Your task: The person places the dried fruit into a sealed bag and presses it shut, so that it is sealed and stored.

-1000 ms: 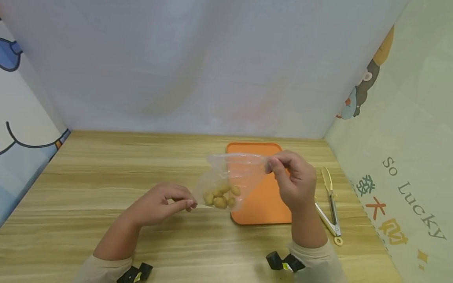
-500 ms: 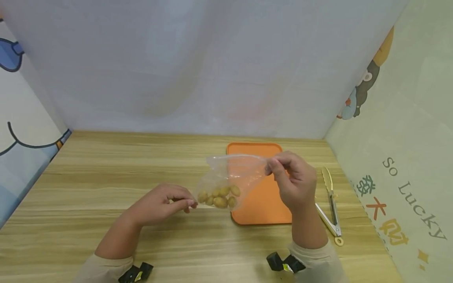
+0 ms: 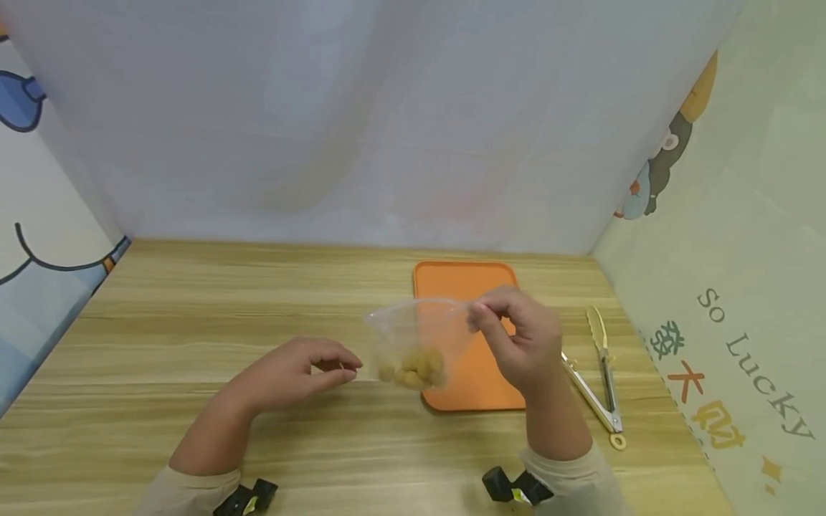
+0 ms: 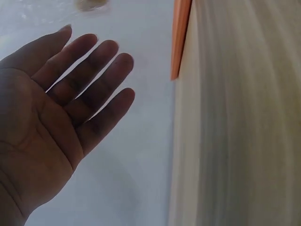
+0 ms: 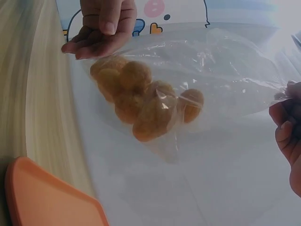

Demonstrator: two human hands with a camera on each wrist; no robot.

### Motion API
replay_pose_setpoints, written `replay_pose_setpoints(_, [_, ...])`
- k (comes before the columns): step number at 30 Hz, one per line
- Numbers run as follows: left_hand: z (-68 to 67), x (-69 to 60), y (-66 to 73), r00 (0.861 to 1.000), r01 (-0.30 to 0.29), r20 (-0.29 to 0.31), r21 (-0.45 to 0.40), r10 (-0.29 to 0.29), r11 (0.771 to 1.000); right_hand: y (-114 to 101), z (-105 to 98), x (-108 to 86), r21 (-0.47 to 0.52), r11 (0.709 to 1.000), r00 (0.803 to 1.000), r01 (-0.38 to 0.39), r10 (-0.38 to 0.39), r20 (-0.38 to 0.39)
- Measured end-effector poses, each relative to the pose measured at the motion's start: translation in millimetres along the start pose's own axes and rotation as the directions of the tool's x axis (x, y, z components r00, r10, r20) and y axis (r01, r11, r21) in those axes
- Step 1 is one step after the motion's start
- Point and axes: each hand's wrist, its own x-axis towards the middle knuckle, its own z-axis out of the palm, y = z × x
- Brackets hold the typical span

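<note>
A clear plastic zip bag (image 3: pixel 393 322) hangs above the table, holding several small, round, yellow-brown potatoes (image 5: pixel 155 113) bunched at its bottom. My right hand (image 3: pixel 519 340) pinches the bag's upper right corner between thumb and fingers. To the left of the bag is my left hand (image 3: pixel 297 373), apart from it in the left wrist view, its fingers fairly straight and holding nothing. The right wrist view has the left hand (image 5: pixel 110 23) just beside the potato end of the bag.
An orange tray (image 3: pixel 474 390) lies on the wood-grain table (image 3: pixel 193 308) behind and below the bag. Metal tongs with cream tips (image 3: pixel 609 394) lie right of the tray, by the right wall. A pale cloth wall (image 3: pixel 323 143) stands at the back.
My left hand has let go of the bag's lower left corner. The right hand has moved a little left and down, and the bag has swung right with its potatoes bunching together.
</note>
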Motion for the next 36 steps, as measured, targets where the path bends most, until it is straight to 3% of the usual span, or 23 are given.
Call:
replay_pose_setpoints(3, [-4.4,-4.2,7.9,0.996,0.017,-0.093,0.015,-0.016,1.000,-0.1,1.1,-0.6,-0.037,0.999,1.000,0.006,-0.005,0.028])
replay_pose_setpoints(5, [-8.7,-8.0,14.9,0.981,-0.009,-0.196,0.000,0.009,1.000,-0.1,1.8,-0.7,-0.048,0.999,0.999,0.003,-0.001,0.038])
replay_pose_setpoints(8, [-15.0,-12.9,26.2,0.935,-0.097,-0.343,-0.015,0.086,0.995,0.1,3.1,-1.2,-0.052,0.999,0.999,-0.007,0.009,0.047])
replay_pose_setpoints(10, [-17.9,-14.0,33.3,0.906,-0.154,-0.400,-0.009,0.138,0.988,0.5,4.0,-2.1,-0.047,0.999,0.999,-0.014,0.016,0.047])
replay_pose_setpoints(13, [-20.4,-11.7,42.7,0.875,-0.212,-0.438,0.033,0.205,0.977,1.1,5.7,-3.7,-0.037,0.999,0.999,-0.022,0.023,0.041])
replay_pose_setpoints(16, [-21.4,-7.6,50.1,0.853,-0.253,-0.453,0.071,0.257,0.965,1.4,7.9,-4.6,-0.025,0.999,0.999,-0.026,0.027,0.030])
replay_pose_setpoints(19, [-21.0,-4.2,56.0,0.839,-0.275,-0.464,0.088,0.284,0.957,1.5,10.5,-4.6,-0.009,1.000,0.999,-0.027,0.027,0.025])
replay_pose_setpoints(24, [-18.1,0.4,61.3,0.828,-0.272,-0.485,0.092,0.282,0.958,0.8,14.2,-3.9,0.006,1.000,0.999,-0.030,0.030,0.022])
replay_pose_setpoints(26, [-17.6,2.0,61.3,0.814,-0.294,-0.497,0.093,0.300,0.951,0.8,15.3,-3.8,0.008,0.999,0.999,-0.036,0.036,0.021])
replay_pose_setpoints(28, [-17.6,3.2,60.8,0.788,-0.334,-0.517,0.094,0.333,0.938,1.6,16.3,-4.3,0.018,0.998,0.998,-0.053,0.053,0.021])
replay_pose_setpoints(30, [-18.0,4.3,60.3,0.751,-0.387,-0.539,0.108,0.381,0.916,3.2,17.2,-5.7,0.037,0.996,0.996,-0.084,0.083,0.029])
replay_pose_setpoints(34, [-19.3,5.9,60.9,0.665,-0.474,-0.586,0.149,0.464,0.868,7.6,18.8,-10.6,0.064,0.984,0.985,-0.163,0.160,0.058])
replay_pose_setpoints(36, [-20.4,6.5,61.5,0.632,-0.499,-0.604,0.163,0.486,0.851,9.7,18.9,-13.2,0.061,0.977,0.977,-0.204,0.199,0.079])
